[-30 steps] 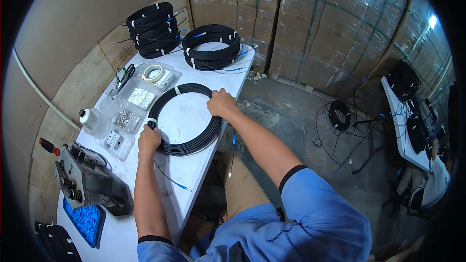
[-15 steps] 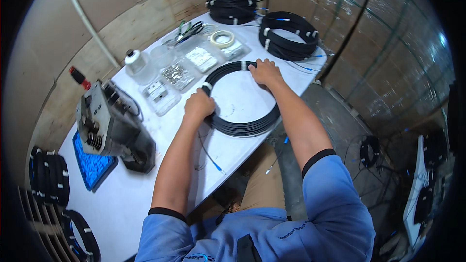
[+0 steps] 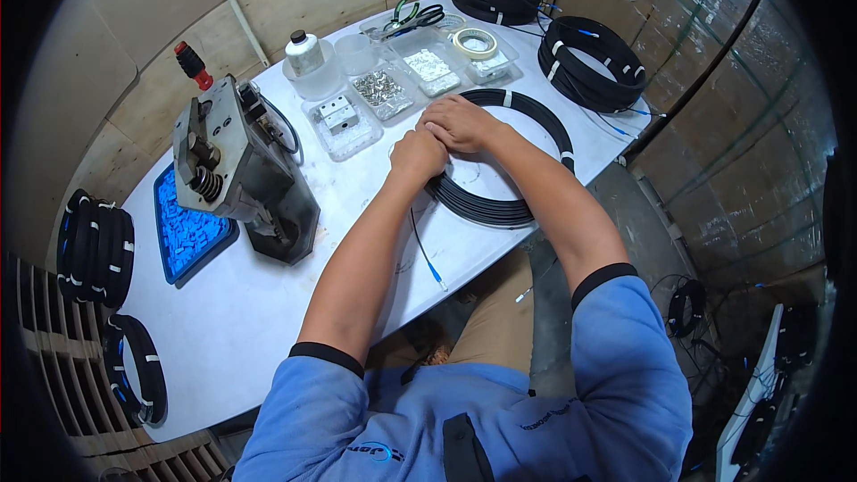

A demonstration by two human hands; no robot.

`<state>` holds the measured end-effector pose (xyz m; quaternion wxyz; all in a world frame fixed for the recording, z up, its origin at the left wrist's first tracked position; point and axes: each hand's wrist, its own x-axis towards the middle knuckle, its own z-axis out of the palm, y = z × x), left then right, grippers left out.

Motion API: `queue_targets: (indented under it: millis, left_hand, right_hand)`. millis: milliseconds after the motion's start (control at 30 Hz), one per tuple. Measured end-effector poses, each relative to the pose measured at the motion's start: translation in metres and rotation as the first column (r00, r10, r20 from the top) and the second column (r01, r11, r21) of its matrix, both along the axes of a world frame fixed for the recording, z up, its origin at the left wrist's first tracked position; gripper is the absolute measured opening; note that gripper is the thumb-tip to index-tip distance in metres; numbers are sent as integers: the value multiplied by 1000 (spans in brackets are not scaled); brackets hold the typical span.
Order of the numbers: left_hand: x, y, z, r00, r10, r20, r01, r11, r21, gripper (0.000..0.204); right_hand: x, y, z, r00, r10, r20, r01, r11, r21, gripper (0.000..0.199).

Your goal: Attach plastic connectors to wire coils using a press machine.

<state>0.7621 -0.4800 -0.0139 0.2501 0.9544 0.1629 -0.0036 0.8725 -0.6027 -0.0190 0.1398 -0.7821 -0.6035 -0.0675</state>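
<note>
A coil of black cable [image 3: 486,207], bound with white tape bands, lies flat on the white table [image 3: 361,230]. My left hand [image 3: 418,159] is closed around its left side. Touching it from above, my right hand [image 3: 458,122] is curled over the upper left part of the same coil; its fingertips are hidden. From beneath the coil a cable end with a blue connector [image 3: 435,274] stretches toward the front edge. Another cable end with a pale tip [image 3: 524,295] hangs past that edge.
A metal hand press [image 3: 254,174] stands left, beside a tray of blue pieces [image 3: 187,228]. Clear boxes of small metal parts [image 3: 382,89], a white bottle [image 3: 304,52], a tape roll [image 3: 474,44] and scissors [image 3: 418,20] sit behind. More coils [image 3: 593,62] are stacked at back right.
My right hand has moved left along the coil from its upper right and now meets my left hand. The view has shifted, so the table appears further right.
</note>
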Motion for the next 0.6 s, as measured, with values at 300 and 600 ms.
queue_targets:
  millis: [300,600]
  left_hand:
    - [-3,0,-4,998,-31,61,31,1000,2,51]
    - [-3,-4,4,999,-1,-36,2,1000,24,47]
  right_hand:
    - [0,-5,14,993,-116,-13,115,991,-66,36]
    - [22,-82,12,740,-672,0,663,730,-163,64]
